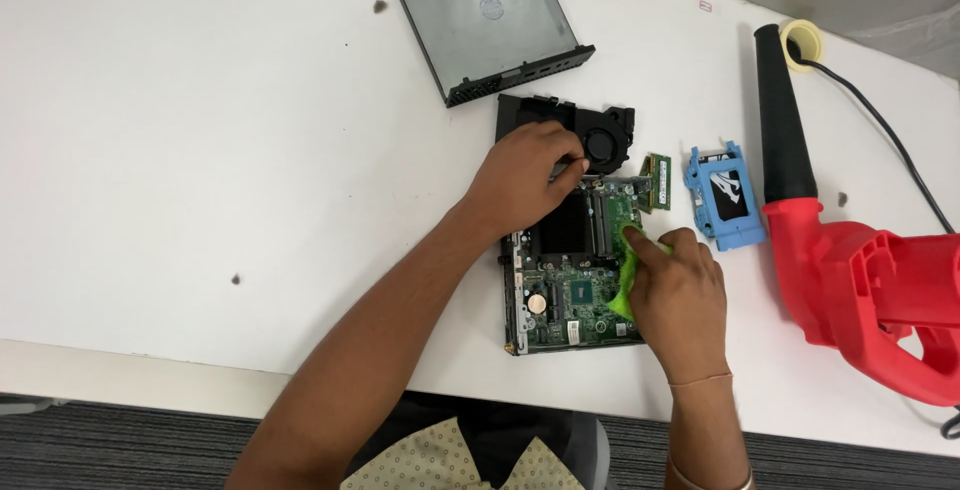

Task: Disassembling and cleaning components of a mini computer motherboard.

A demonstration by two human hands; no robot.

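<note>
Lower middle of the frame, the right hand [680, 300] has its fingers curled round a bright green cloth [628, 275], pressing it onto the open mini PC board [570, 285] on the white tabletop [200, 150]. Just above, the left hand [520, 180] rests fingers-down on the board's top edge, by the black fan [605, 135]; can't tell if it's gripping anything. Blue drive caddy [725, 198] and red blower [860, 280] sit right, grey case lid [485, 20] up top.

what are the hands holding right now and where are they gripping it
The right hand presses a bunched green cloth onto the circuit board, covering most of it. The left hand holds nothing, resting on the board's top edge.
</note>
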